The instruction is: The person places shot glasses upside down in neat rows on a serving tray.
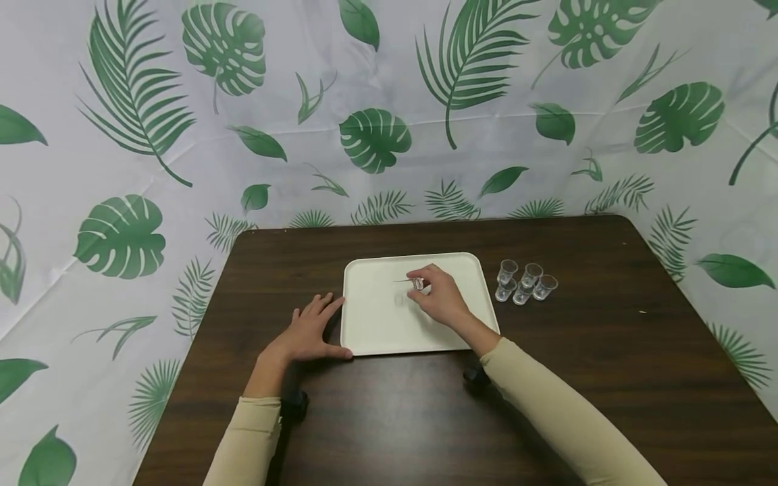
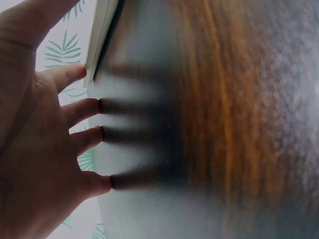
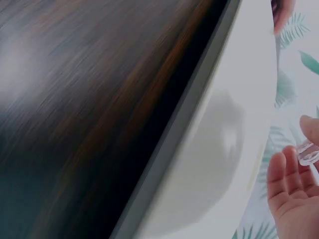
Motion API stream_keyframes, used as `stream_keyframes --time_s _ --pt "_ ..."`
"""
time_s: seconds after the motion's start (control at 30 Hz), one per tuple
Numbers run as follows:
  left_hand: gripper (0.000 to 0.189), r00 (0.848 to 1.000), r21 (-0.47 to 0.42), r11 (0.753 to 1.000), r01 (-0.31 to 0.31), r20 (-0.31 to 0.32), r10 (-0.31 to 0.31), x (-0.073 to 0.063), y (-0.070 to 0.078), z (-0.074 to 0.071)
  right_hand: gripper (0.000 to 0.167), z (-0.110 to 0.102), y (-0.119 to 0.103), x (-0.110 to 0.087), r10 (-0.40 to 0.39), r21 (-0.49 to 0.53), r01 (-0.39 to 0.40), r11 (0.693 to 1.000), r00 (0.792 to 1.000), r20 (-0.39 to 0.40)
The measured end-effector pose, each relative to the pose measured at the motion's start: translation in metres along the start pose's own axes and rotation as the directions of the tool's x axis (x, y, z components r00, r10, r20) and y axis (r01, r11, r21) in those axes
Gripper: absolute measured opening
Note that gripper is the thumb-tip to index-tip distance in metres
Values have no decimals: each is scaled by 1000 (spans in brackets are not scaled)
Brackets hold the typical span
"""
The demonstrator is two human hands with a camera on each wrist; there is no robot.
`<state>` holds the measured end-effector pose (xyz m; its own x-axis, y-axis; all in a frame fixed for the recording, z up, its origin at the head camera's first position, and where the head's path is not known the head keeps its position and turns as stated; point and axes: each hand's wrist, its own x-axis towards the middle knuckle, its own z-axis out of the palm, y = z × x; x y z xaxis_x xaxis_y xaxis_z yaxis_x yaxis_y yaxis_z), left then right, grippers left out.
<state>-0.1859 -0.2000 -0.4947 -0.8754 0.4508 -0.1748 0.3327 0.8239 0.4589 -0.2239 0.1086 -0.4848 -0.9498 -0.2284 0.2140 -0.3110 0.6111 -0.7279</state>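
A small clear cup (image 1: pixel 417 283) is pinched between the thumb and fingers of my right hand (image 1: pixel 440 297), above the middle of a white rectangular tray (image 1: pixel 371 324). In the right wrist view the rim of that cup (image 3: pixel 309 153) shows between thumb and fingers, at the frame's edge. My left hand (image 1: pixel 310 331) has its fingers spread at the tray's left side. Its thumb reaches the near left corner, and the index fingertip touches the left edge. In the left wrist view the other fingertips (image 2: pixel 94 134) rest on the dark table.
Several more clear cups (image 1: pixel 523 287) stand grouped on the dark wooden table (image 1: pixel 608 337), just right of the tray. Behind the table hangs a white cloth (image 1: pixel 425 175) printed with green leaves. A faint reflection and a thin dark line show on the tray.
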Motion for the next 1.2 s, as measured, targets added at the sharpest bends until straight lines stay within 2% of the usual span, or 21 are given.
stream_keyframes --time_s 0.17,0.3,0.47,0.67,0.83,1.2 --pt "114 1000 0 1000 0 4 0 1 0 2 37 25 -11 12 39 97 -35 995 999 -31" --pt "115 1000 2 1000 9 4 -9 2 -1 2 38 44 -20 22 44 125 -35 992 997 -70" --pt "113 1000 -5 1000 16 9 -16 1 1 2 37 63 -32 29 -12 66 16 998 998 -61" --pt "113 1000 2 1000 8 -3 -8 1 0 2 37 76 -38 32 -105 -18 104 994 994 -33" --pt "115 1000 12 1000 4 -10 -4 2 -2 3 39 83 -34 33 -125 -65 123 990 992 -28" --pt "114 1000 -12 1000 0 -19 0 1 -2 4 40 88 -35 34 -137 -91 137 986 991 0"
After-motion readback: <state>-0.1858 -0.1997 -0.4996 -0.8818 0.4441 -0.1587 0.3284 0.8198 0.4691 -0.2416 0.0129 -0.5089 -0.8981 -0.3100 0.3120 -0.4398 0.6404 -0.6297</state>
